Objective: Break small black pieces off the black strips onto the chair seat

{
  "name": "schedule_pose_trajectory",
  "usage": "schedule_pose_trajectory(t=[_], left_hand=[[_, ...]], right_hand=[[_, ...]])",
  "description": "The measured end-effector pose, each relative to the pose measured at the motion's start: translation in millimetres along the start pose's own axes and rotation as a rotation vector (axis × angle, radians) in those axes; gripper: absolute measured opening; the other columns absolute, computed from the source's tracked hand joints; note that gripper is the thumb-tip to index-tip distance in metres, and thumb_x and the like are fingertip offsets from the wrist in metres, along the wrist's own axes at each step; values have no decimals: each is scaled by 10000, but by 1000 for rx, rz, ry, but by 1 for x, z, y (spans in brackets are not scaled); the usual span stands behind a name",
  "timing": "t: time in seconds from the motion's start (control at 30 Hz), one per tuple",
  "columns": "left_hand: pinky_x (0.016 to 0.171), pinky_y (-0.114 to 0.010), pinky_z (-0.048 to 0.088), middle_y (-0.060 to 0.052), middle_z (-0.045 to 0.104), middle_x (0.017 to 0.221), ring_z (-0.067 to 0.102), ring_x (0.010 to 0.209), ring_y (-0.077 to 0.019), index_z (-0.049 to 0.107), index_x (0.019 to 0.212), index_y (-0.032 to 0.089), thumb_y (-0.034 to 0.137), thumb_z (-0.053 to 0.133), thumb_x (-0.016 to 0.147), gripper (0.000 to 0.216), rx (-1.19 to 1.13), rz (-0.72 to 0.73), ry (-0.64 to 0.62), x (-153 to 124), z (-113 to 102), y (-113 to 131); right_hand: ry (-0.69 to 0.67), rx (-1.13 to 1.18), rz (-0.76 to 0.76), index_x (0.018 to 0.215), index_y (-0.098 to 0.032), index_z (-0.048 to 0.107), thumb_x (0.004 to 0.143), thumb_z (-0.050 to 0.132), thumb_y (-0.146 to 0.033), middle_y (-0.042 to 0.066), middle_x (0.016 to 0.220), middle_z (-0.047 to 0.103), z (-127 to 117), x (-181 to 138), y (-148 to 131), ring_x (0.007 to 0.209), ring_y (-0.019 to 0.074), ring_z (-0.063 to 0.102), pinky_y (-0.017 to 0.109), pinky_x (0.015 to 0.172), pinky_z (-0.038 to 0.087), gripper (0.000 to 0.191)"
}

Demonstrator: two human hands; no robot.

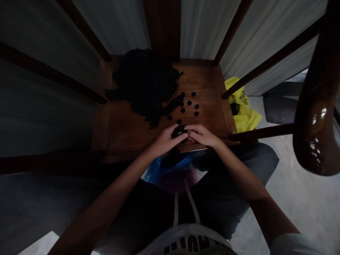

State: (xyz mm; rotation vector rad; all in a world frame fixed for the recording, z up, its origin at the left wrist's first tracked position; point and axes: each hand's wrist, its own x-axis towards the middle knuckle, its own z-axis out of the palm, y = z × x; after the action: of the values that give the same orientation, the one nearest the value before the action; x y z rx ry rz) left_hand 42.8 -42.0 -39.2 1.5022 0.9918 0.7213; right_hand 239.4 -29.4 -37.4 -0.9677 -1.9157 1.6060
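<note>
Both my hands meet over the near edge of a wooden chair seat (208,118). My left hand (168,139) and my right hand (202,135) press together around a small black lump (178,131), which their fingers partly hide. Beyond them lies a large heap of crumpled black material (145,85), its exact kind too dark to tell. A strip of the same black stuff (174,104) stretches from the heap toward several small black pieces (189,102) scattered on the wood.
Dark wooden rails (268,60) rise around the seat, and a glossy wooden armrest (316,106) curves in at the right. A yellow plastic bag (242,108) sits beyond the seat's right edge. A blue bag (170,166) shows below the seat, above my dark-clad lap.
</note>
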Motion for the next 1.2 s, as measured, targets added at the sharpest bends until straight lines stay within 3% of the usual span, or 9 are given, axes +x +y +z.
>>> schedule_pose_trajectory(t=[0.1, 0.27, 0.43, 0.53, 0.73, 1.0, 1.2], left_hand=[[925, -313, 430, -48, 569, 1014, 556, 998, -180, 594, 974, 175, 325, 548, 893, 176, 152, 133, 130, -4, 5, -4], [938, -343, 457, -53, 600, 1072, 582, 1015, -190, 524, 1196, 205, 326, 547, 907, 315, 115, 64, 109, -7, 6, -12], [1065, -349, 371, -72, 536, 1234, 515, 1175, -177, 385, 1431, 275, 236, 522, 932, 518, 170, 254, 85, -8, 6, -3], [1035, -342, 398, -70, 543, 1228, 523, 1172, -173, 493, 1368, 283, 231, 485, 958, 413, 267, 325, 21, -9, 6, -2], [836, -304, 470, -58, 647, 993, 614, 927, -169, 637, 1093, 185, 283, 519, 952, 209, 380, 333, 99, -8, 6, -14], [691, -264, 373, -13, 564, 809, 537, 764, -137, 576, 833, 168, 259, 418, 984, 237, 502, 289, -73, -12, 3, 1], [623, -234, 327, 36, 452, 654, 446, 642, -101, 464, 692, 165, 258, 408, 959, 288, 188, 117, -9, -6, 5, -2]], right_hand=[[-68, 114, 32, 792, -157, 554, 941, 451, -320, -39, 616, 483, -3, -1, 2, 537, 84, 452, 211, 531, 351, 243], [-77, 132, 59, 807, -143, 573, 939, 469, -353, -41, 599, 475, -5, -1, 4, 517, 79, 427, 208, 504, 323, 269], [-73, 96, 54, 806, -147, 582, 931, 456, -304, -33, 611, 500, -8, -3, 5, 535, 83, 450, 205, 516, 348, 237], [-75, 54, 72, 748, -149, 572, 897, 441, -221, -35, 591, 503, -8, -3, 5, 529, 82, 457, 204, 528, 365, 211], [-56, 50, 108, 774, -150, 561, 900, 423, -233, -42, 604, 488, -8, -3, 0, 527, 76, 456, 198, 528, 366, 205], [-144, -10, 41, 753, -142, 579, 910, 498, -310, -14, 671, 535, -10, -5, -3, 599, 91, 511, 206, 549, 375, 244], [-92, -119, 21, 691, -156, 518, 953, 464, -384, -39, 602, 454, -6, -1, -7, 575, 79, 424, 212, 558, 323, 351]])
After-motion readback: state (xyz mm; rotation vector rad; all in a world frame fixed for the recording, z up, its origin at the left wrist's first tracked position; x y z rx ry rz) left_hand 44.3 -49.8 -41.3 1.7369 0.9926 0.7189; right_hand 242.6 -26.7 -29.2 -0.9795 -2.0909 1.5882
